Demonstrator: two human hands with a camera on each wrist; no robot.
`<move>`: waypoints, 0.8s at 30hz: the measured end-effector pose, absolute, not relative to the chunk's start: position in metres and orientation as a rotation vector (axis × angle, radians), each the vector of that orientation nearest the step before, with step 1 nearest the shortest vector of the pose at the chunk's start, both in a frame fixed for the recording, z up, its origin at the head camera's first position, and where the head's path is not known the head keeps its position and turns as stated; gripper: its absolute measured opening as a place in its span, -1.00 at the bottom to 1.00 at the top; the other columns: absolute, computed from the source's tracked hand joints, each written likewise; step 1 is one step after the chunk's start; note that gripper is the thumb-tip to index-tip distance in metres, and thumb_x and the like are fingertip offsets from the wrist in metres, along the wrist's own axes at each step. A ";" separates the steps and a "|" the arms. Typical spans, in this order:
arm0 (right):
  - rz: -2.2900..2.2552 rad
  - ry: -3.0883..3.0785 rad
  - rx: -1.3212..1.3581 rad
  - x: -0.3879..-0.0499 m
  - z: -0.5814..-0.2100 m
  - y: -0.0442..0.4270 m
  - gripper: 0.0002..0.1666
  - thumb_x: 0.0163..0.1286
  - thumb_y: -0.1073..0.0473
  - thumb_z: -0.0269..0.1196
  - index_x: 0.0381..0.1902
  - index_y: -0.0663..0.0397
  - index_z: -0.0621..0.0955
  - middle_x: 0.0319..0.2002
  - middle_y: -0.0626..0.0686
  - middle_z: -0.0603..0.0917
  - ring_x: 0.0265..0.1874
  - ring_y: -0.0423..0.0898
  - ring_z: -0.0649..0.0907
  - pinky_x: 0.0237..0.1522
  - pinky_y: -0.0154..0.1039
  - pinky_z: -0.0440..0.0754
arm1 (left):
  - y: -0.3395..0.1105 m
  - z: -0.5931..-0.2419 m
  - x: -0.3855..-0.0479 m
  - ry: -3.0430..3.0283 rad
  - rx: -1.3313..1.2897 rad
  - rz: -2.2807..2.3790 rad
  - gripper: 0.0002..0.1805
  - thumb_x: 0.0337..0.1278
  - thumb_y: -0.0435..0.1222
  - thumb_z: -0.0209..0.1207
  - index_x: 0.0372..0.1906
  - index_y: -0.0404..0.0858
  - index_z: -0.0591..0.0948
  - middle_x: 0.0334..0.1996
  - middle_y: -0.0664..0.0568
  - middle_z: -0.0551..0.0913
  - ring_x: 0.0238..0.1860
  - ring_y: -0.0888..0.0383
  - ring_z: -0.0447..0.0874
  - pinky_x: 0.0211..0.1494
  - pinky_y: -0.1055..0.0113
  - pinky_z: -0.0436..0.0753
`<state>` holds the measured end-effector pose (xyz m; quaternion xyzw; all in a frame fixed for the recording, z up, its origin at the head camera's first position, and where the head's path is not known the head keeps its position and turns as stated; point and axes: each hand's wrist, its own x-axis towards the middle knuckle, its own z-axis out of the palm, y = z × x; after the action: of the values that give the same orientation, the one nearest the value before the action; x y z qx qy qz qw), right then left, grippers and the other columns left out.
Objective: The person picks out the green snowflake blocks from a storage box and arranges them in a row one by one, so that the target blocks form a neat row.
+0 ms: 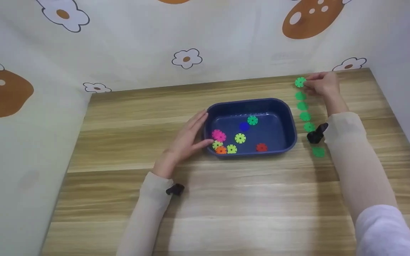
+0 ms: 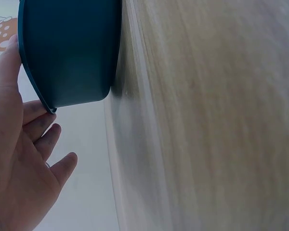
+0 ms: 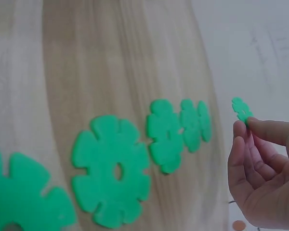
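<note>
Between thumb and fingers my right hand (image 1: 323, 84) pinches a green snowflake disc (image 1: 300, 82), near the table's back edge. Below it, a column of green discs (image 1: 305, 116) runs toward the front, right of a dark blue tray (image 1: 286, 142). In the right wrist view the held disc (image 3: 242, 109) is raised beyond the row of notched discs (image 3: 111, 171). My left hand (image 1: 188, 137) rests on the tray's left rim with its fingers extended; the left wrist view shows the fingertips touching the tray's edge (image 2: 70, 53).
Inside the tray lie loose discs: pink (image 1: 219, 135), yellow (image 1: 240, 138), orange (image 1: 221, 150), red (image 1: 261, 147), blue (image 1: 244, 126) and green (image 1: 252, 120). A patterned cloth (image 1: 137, 42) hangs behind the wooden table (image 1: 119, 142). Black wrist cameras (image 1: 175, 189) sit on both sleeves.
</note>
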<state>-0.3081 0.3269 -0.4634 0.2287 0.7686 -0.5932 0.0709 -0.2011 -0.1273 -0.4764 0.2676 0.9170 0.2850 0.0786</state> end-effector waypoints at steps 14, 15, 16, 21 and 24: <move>-1.657 2.376 0.755 -0.313 -0.474 0.328 -0.98 0.33 0.31 0.28 -0.32 0.12 0.63 -0.67 -0.20 0.63 -0.65 -0.36 0.68 -0.45 -0.46 0.72 | -0.128 -0.477 -0.202 2.753 0.799 0.850 -0.05 0.26 0.16 0.19 0.59 -0.13 0.09 0.62 -0.03 0.04 0.62 0.02 -0.03 0.65 0.06 0.08; -1.628 2.401 0.743 -0.314 -0.474 0.327 -0.98 0.34 0.30 0.28 -0.28 0.14 0.64 -0.66 -0.21 0.62 -0.65 -0.36 0.68 -0.45 -0.47 0.72 | -0.128 -0.477 -0.202 2.752 0.798 0.851 -0.05 0.26 0.16 0.19 0.59 -0.13 0.09 0.62 -0.03 0.04 0.62 0.02 -0.03 0.65 0.06 0.07; -1.588 2.430 0.734 -0.314 -0.474 0.326 -0.93 0.34 0.28 0.27 -0.24 0.17 0.64 -0.64 -0.21 0.62 -0.64 -0.36 0.68 -0.46 -0.48 0.71 | -0.128 -0.477 -0.202 2.749 0.798 0.853 -0.05 0.26 0.16 0.18 0.59 -0.13 0.09 0.62 -0.03 0.03 0.62 0.02 -0.04 0.65 0.06 0.07; -1.362 2.596 0.672 -0.314 -0.477 0.323 -0.75 0.36 0.21 0.22 -0.12 0.30 0.64 -0.57 -0.19 0.58 -0.63 -0.37 0.63 -0.51 -0.51 0.62 | -0.129 -0.478 -0.202 2.745 0.803 0.861 -0.05 0.26 0.14 0.20 0.59 -0.14 0.09 0.62 -0.01 0.03 0.63 0.02 -0.04 0.66 0.06 0.06; -1.251 2.696 0.614 -0.313 -0.477 0.324 -0.72 0.34 0.18 0.23 -0.16 0.32 0.69 -0.61 -0.21 0.58 -0.65 -0.37 0.58 -0.51 -0.53 0.52 | -0.128 -0.478 -0.202 2.754 0.810 0.858 -0.06 0.26 0.12 0.22 0.58 -0.16 0.11 0.62 0.00 0.04 0.62 0.02 -0.02 0.66 0.07 0.07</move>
<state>-0.3133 0.3241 -0.4772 0.2019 0.8871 -0.4117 0.0535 -0.2021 -0.1285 -0.4777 0.2698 0.9167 0.2857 0.0728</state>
